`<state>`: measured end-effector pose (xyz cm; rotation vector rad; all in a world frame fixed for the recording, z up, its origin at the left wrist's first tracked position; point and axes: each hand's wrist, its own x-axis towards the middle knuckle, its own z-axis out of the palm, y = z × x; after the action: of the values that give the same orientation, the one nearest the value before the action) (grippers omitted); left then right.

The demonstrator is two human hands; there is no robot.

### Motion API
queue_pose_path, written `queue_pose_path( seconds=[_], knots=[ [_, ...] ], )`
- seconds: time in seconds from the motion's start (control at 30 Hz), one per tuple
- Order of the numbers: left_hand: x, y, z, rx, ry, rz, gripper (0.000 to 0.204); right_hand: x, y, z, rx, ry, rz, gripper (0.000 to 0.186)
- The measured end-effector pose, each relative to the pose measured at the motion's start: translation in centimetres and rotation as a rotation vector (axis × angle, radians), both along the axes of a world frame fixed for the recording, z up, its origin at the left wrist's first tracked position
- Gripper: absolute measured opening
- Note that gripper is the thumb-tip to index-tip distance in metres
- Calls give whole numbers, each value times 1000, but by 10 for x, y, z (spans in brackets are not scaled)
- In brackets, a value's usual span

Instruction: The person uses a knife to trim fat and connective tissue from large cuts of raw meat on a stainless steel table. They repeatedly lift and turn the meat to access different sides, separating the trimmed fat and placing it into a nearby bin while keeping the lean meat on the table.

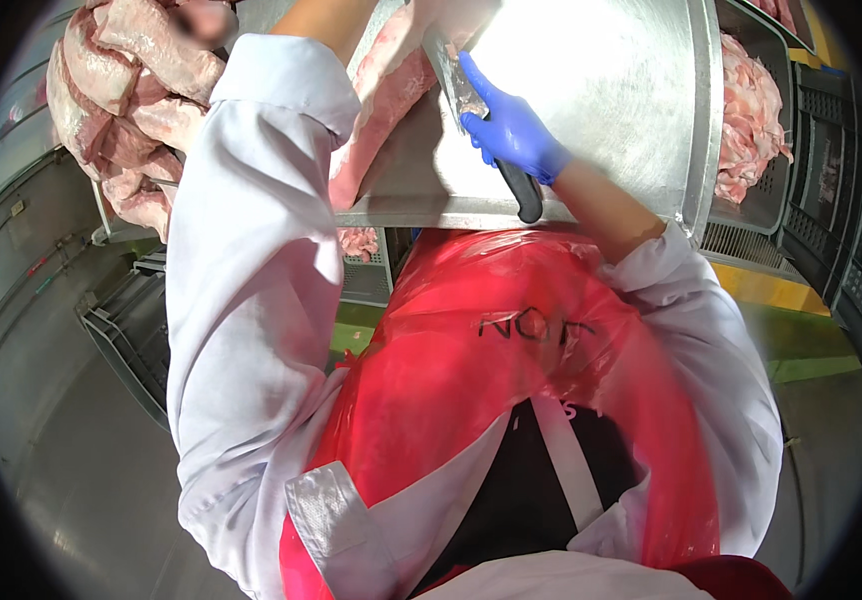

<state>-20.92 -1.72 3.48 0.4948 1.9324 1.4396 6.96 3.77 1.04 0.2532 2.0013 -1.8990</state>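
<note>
My right hand [509, 135], in a blue glove, grips a black-handled knife [521, 195], with index finger stretched along the broad blade, which lies at the side of a long strip of pale pink raw meat [381, 120] on a steel worktop [611, 110]. My left forearm [306, 20] reaches up past the top edge beside that strip; the hand itself is out of view.
A pile of meat pieces [121, 110] stands at the left. At the right, a grey crate holds trimmings [746, 120], with dark crates [831, 190] beyond. A lower tray of pieces [361, 245] shows under the worktop; an empty-looking rack [121, 320] is at lower left.
</note>
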Motion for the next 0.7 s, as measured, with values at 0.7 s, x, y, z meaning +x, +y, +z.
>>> queue_pose_path(
  seconds=[0.7],
  knots=[
    [11,-23,75,213,-105,105,21,12,-46,-1,31,115,113,79]
  ],
)
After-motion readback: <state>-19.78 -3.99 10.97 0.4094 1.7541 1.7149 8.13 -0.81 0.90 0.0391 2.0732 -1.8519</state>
